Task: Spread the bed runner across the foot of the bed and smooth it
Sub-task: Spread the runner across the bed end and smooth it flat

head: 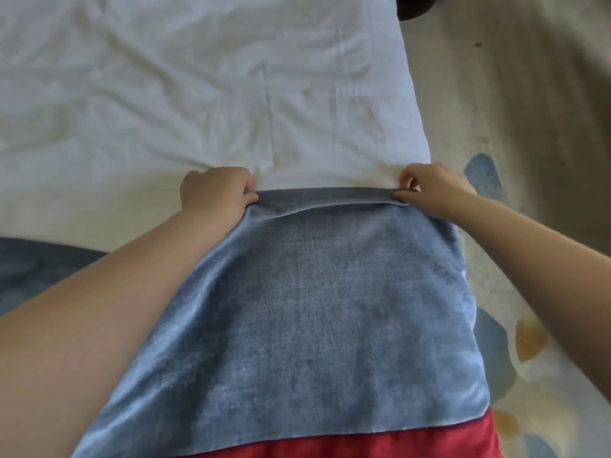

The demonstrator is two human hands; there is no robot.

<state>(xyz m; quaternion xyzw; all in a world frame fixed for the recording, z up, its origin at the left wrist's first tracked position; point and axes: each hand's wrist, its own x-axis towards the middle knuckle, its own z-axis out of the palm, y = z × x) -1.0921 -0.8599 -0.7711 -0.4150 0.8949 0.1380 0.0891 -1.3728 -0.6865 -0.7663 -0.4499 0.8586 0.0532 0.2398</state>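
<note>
Red cloth [380, 441] cut off nearest us, blue bed runner [314, 309] beyond it, our left hand [215, 190] and right hand [433, 190] apart, each pinching its far fold, left fingertips hidden.

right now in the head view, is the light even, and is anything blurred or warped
Head view: soft, even daylight, no glare or hard shadows; the white sheet is bright yet keeps its creases. Head view: wide-angle bend swells both forearms at the lower corners. Head view: the bed runner shows its weave fairly sharp mid-frame, while the carpet at upper right is smeared.
</note>
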